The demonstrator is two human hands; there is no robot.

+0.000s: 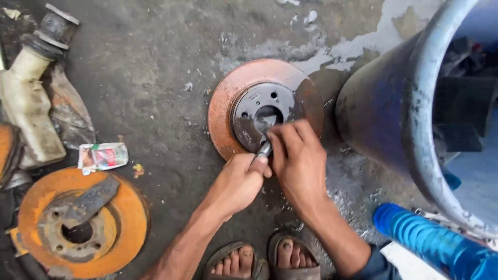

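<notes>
A rusty orange brake disc (pixel 222 103) with a dark grey hub lies flat on the concrete floor ahead of me. My left hand (pixel 239 182) is closed around a short metal tool (pixel 263 150) whose tip rests on the hub's near edge. My right hand (pixel 296 158) reaches over from the right, fingertips pinching at the tool's tip beside the hub's centre hole. The tool's lower part is hidden inside my left fist.
A second rusty brake disc (pixel 122 228) with a dark metal piece on it lies at the lower left. A crumpled small packet (pixel 102 156), a pale plastic reservoir (pixel 28 111), a big blue drum (pixel 384 103) and a blue ribbed tube (pixel 430 241) surround me. My sandalled feet (pixel 264 256) are below.
</notes>
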